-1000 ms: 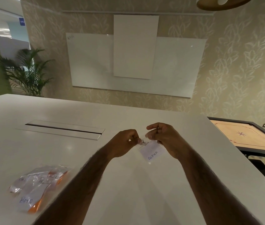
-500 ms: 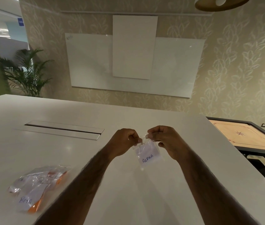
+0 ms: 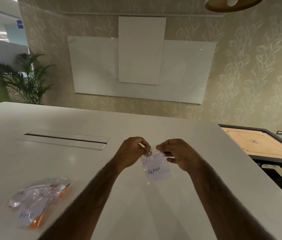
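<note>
While both hands work at one small clear bag, I note it by the cable hatch set in the white table: the bag hangs to the right of the hatch and nearer to me. My left hand pinches its top left corner, fingers curled in tight. My right hand pinches the top right corner, thumb and forefinger on the rim, the other fingers folded under. The two hands sit close, apart only by the bag's mouth. The bag droops below them, slightly tilted, with its white label facing me and reading ALPHA in blue. Whether its lower edge touches the table, I cannot tell. What is inside it I cannot make out.

Nearer to me than the hatch, off its left end, lies a pile of clear bags with orange showing through; the front one reads BETA. Well to the right of the hatch, past the table's edge, stands a carrom board. Beyond the hatch, on the wall, hangs a whiteboard.
</note>
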Available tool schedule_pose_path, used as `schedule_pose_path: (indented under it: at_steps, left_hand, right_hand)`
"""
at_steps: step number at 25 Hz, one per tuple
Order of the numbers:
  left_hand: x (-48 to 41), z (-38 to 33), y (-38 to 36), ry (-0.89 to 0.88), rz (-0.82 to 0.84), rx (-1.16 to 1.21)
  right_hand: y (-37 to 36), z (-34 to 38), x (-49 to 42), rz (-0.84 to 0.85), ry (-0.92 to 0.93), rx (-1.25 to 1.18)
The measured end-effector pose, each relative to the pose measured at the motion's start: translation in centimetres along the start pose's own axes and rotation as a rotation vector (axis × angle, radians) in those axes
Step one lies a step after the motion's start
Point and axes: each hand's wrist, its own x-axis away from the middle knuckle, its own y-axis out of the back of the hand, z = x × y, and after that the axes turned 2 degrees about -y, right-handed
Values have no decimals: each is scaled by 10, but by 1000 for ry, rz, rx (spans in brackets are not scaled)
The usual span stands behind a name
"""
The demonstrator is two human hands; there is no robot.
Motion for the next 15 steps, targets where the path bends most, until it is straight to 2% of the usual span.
schedule_pose_path:
  at_steps: [4,7,9,15]
  left_hand:
    - [0,1,1,26,76,-70]
    - [-2,3,1,75,175,-124]
    - [-1,3,-1,63,181,-143]
    - [1,8,-9,50,50,161]
  right_hand:
    - [1,-3,-4,30,2,-18]
    - [3,-6,-6,71,-58,-53]
    - [4,-7,-6,76,-105,-50]
    - [3,-6,-3,68,-75,27]
